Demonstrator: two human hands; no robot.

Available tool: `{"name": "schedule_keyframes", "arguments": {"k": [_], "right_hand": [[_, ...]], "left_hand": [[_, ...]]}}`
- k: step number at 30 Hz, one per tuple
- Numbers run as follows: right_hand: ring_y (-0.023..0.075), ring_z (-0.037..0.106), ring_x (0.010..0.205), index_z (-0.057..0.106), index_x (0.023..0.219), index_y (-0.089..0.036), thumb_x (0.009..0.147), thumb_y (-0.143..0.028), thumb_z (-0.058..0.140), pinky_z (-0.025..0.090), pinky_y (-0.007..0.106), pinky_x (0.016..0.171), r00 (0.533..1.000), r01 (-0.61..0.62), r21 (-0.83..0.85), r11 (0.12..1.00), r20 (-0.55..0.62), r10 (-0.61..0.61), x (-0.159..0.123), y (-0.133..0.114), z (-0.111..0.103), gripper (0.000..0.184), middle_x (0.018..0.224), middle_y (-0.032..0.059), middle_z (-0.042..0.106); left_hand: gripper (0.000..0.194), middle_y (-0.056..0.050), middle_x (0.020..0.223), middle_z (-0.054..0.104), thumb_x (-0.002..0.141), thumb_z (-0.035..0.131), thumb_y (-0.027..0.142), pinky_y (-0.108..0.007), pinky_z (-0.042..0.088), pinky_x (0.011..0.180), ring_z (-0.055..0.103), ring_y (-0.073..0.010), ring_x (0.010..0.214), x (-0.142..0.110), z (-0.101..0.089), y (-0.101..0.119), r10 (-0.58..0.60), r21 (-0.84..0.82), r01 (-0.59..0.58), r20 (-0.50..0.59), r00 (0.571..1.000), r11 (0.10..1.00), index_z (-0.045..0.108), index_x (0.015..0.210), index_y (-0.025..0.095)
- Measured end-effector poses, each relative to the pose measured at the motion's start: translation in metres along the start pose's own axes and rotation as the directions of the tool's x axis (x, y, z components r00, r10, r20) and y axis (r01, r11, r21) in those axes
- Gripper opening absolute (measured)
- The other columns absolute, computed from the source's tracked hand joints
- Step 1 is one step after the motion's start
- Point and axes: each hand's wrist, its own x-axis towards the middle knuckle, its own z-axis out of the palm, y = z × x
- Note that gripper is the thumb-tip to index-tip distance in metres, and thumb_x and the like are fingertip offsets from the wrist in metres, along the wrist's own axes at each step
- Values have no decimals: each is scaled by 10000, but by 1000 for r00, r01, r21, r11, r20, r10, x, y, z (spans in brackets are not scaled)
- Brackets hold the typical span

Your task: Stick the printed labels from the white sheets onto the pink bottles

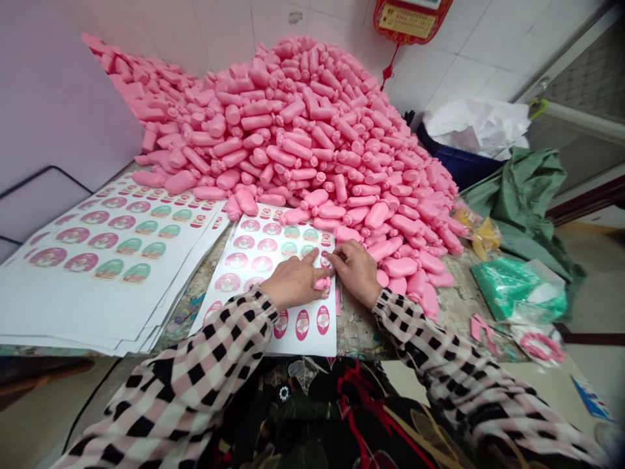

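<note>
A sheet of stickers lies on the worktable in front of me, printed with rows of pink and green rounded labels and magenta ovals. My left hand rests across its right half, index finger stretched over the print. Tucked under its curled fingers is a small pink plastic bottle, mostly hidden. From the right, my right hand pinches with thumb and index finger at a magenta sticker beside the sheet's right edge. How far that sticker is lifted cannot be made out.
A big heap of pink bottles fills the back of the table, some resting on the sheet's far end. At left lies a stack of sticker sheets. To the right are a green plastic packet, pink scissors and a blue bin.
</note>
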Motion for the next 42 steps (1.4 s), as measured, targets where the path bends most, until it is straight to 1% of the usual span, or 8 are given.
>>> {"name": "schedule_keyframes", "arguments": {"k": [8, 12, 13, 15, 18, 19, 21, 42], "right_hand": [[158, 560, 758, 606, 815, -195, 844, -394, 532, 433, 286, 680, 979, -107, 286, 952, -136, 151, 0, 2, -4, 214, 826, 26, 613], [149, 549, 678, 592, 801, -193, 799, -428, 586, 448, 287, 638, 964, -141, 453, 880, -140, 226, 3, -3, -18, 236, 779, 17, 609], [145, 545, 670, 590, 796, -193, 790, -429, 602, 446, 282, 629, 966, -126, 488, 864, -136, 218, 1, -8, -23, 236, 774, 15, 607], [144, 544, 685, 591, 805, -196, 788, -419, 616, 443, 276, 628, 978, -89, 539, 838, -114, 177, -5, -21, -32, 225, 784, 14, 610], [144, 547, 712, 606, 793, -206, 800, -388, 617, 438, 275, 643, 995, -31, 542, 840, -61, 76, -19, -45, -40, 183, 787, 10, 607], [142, 543, 707, 612, 777, -211, 802, -378, 619, 433, 274, 641, 998, -10, 526, 850, -45, 40, -24, -52, -41, 170, 778, 7, 602], [138, 536, 690, 619, 748, -218, 802, -364, 622, 423, 273, 633, 1000, 27, 490, 871, -18, -21, -32, -63, -41, 156, 753, 1, 591], [152, 587, 772, 633, 748, -207, 815, -349, 615, 441, 275, 687, 998, 57, 522, 851, -12, -60, -45, -69, -40, 159, 859, 29, 627]], "left_hand": [[475, -52, 1478, 311, 808, 508, 508, -434, 383, 904, 518, -292, 1072, -7, 12, -6, 62, -42, -66, -95, 994, 997, 511, 1271, 401], [450, -63, 1302, 529, 801, 560, 466, -419, 348, 976, 498, -260, 1129, -23, 15, -3, -17, -443, -117, -289, 957, 889, 554, 1223, 310], [445, -62, 1222, 582, 799, 560, 485, -395, 380, 949, 525, -240, 1085, -28, 14, 0, -110, -620, -123, -324, 940, 775, 563, 1196, 284], [464, -60, 1031, 646, 804, 513, 555, -337, 464, 800, 589, -188, 877, -36, 12, 6, -311, -918, -147, -271, 911, 369, 565, 1145, 244], [517, -40, 809, 627, 816, 415, 632, -268, 473, 590, 555, -125, 622, -42, 9, 17, -362, -932, -175, -51, 931, -317, 576, 1051, 201], [523, -37, 791, 616, 815, 407, 641, -259, 472, 568, 555, -121, 613, -43, 9, 19, -343, -872, -172, -5, 939, -458, 584, 1018, 192], [518, -40, 815, 613, 813, 418, 637, -245, 479, 563, 577, -125, 657, -43, 8, 23, -329, -783, -176, 39, 944, -597, 602, 965, 177], [564, -24, 755, 572, 805, 421, 639, -210, 467, 510, 561, -105, 595, -48, 14, 40, -297, -799, -216, -48, 954, -562, 583, 1039, 152]]}}
